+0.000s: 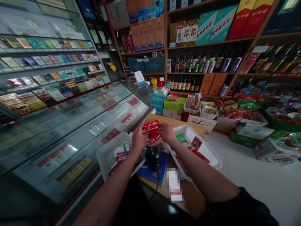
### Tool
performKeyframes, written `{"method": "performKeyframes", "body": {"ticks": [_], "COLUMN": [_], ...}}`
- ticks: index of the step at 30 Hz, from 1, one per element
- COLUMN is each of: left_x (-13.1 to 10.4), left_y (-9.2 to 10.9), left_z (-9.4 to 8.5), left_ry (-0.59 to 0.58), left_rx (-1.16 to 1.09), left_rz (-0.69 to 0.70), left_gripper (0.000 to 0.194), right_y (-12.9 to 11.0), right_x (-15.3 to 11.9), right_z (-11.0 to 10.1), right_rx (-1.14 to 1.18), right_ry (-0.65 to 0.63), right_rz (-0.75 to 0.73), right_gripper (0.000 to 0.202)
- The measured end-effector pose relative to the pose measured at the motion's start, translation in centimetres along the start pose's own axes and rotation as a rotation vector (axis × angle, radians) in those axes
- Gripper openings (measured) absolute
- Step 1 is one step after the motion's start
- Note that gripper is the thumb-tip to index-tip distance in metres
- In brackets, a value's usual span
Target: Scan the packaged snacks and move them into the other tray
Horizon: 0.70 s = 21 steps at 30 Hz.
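Observation:
A small red snack packet (152, 131) is stretched between my two hands, its barcode patch near the bottom edge. My left hand (140, 138) pinches its left side and my right hand (166, 133) grips its right side. Just below the packet a black barcode scanner (152, 157) with a cable stands over a blue booklet (150, 172). Left of it, under my left forearm, is a white bin (103, 157) with colourful packets inside. To the right, partly covered by my right forearm, sits a white tray (215, 158) holding several flat packets.
A glass display counter (94, 125) runs along the left. The wooden table (191, 201) carries a blurred-out white slip (174, 185). Shelves of bottles and boxes (207, 28) fill the back. Snack bins and cartons (254, 131) stand on the floor at right.

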<state>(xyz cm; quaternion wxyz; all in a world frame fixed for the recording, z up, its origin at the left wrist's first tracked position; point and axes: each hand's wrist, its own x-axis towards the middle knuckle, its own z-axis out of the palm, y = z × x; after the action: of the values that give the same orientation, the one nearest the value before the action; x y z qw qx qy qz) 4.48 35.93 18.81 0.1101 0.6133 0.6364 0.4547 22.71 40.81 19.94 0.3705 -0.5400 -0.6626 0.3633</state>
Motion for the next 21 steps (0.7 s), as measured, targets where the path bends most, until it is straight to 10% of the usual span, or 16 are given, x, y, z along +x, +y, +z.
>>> {"method": "performKeyframes", "body": {"ticks": [21], "left_x": [-1.7], "left_y": [-4.8], "left_z": [-0.5], "left_ry": [-0.090], "left_rx": [0.432], "left_rz": [0.317], "left_gripper": [0.056], "right_y": [1.6], "right_x": [0.5], "right_z": [3.9], "right_rx": [-0.312], "right_ry": [-0.091], "right_rz": [-0.038], "right_gripper": [0.036]}}
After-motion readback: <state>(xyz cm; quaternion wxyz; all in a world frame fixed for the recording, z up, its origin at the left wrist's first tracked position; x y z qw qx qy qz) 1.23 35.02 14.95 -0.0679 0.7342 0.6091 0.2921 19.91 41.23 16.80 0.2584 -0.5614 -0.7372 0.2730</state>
